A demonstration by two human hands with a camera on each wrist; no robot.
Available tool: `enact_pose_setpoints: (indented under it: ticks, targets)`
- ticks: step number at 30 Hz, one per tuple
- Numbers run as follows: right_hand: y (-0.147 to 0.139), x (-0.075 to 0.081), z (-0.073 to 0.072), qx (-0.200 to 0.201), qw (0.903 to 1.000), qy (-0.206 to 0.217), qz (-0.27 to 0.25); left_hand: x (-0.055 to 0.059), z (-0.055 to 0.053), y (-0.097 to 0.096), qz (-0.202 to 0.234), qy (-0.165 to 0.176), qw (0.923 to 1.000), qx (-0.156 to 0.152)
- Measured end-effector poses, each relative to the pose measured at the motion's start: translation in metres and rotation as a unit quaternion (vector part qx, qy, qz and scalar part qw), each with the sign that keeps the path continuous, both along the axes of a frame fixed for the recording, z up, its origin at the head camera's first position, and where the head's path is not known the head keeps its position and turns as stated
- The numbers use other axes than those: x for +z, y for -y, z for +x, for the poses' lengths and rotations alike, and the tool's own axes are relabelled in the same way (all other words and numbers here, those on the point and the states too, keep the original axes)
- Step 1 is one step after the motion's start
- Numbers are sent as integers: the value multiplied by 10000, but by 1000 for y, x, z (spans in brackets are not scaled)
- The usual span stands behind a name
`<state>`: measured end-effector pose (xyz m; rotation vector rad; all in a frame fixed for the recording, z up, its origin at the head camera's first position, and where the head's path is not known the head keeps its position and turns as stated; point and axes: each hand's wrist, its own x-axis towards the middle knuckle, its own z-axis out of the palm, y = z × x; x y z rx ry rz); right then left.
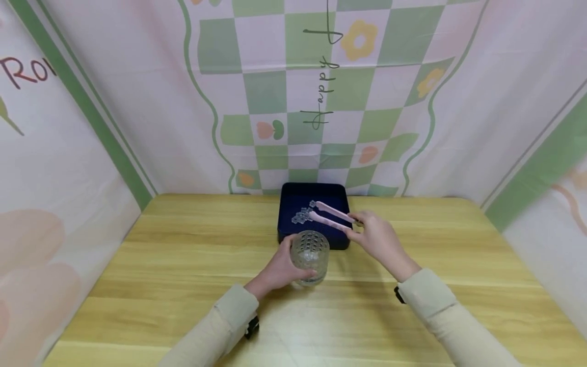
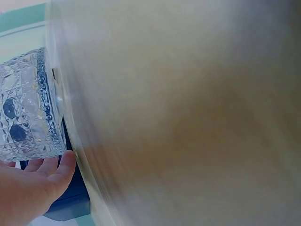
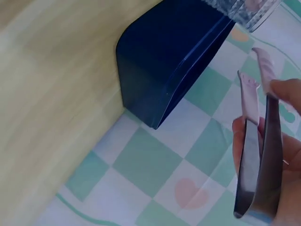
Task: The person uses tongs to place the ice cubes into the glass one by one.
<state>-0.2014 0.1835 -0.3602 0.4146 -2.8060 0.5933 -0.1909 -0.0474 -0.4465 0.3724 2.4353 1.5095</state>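
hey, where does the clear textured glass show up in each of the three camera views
Head: the glass stands at table centre, gripped by the left hand, just in front of the dark blue tray.
Left wrist: at the left edge, above the fingers.
Right wrist: only its base shows, at the top edge.
Shared landmark: the dark blue tray.

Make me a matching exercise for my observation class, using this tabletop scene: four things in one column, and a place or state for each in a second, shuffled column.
Things:
1. glass
2. tongs
3. tray
4. clear cubes

Places or states:
A. lying inside the dark blue container
B. gripped by the left hand, upright on the table
C. held in the right hand, tips over the cubes
D. at the far edge of the table, against the backdrop

Pairs: 1-B, 2-C, 3-D, 4-A
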Motion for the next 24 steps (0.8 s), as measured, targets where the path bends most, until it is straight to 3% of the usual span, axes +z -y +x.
enact_pose_setpoints:
  ticks: [8, 14, 24]
  targets:
    - [4, 0, -19, -140, 9991, 31, 393, -1, 0, -1, -40, 22, 10000, 51]
    - [6, -2, -33, -269, 9964, 385, 703, -1, 0, -2, -30, 48, 10000, 59]
    - [13, -6, -50, -83, 9913, 468, 1226, -2, -1, -2, -22, 25, 10000, 56]
